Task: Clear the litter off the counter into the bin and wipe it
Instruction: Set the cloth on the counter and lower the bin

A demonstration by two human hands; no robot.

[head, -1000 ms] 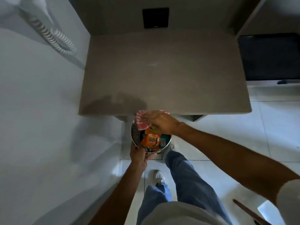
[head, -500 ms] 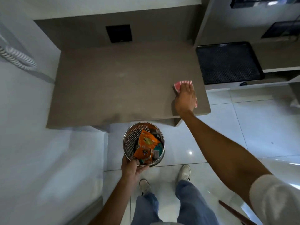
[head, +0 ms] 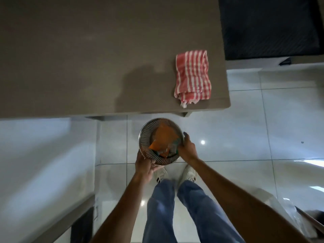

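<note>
- Blue denim legs [head: 175, 213] lowest in the head view, white shoes [head: 188, 173] on glossy pale floor tile [head: 245, 137].
- Left hand [head: 146, 168] just ahead of the shoes, cupped under the near-left wall of the bin [head: 145, 139], fingers curled beneath it, thumb side on the rim. Grip closed around the bin.
- Right hand [head: 186, 148] on the bin's right rim, fingers wrapped over the edge, one fingertip lifted. Also gripping the bin.
- Bin is round, perforated metal, held between both hands in front of the counter's near edge, mouth facing the camera. Whether it touches the floor, cannot tell.
- Litter [head: 162, 139] inside: an orange wrapper on top, teal and darker scraps beneath; print blurred.
- Counter [head: 87, 58], brown-grey stone look, fills the upper frame. Surface bare except for one item.
- Red-and-white striped cloth [head: 192, 77] lies folded near the counter's near-right corner, one frayed end close to the near edge. Neither hand touches it.
- Dark textured mat [head: 270, 27] beyond the counter's right edge, on a lower surface.
</note>
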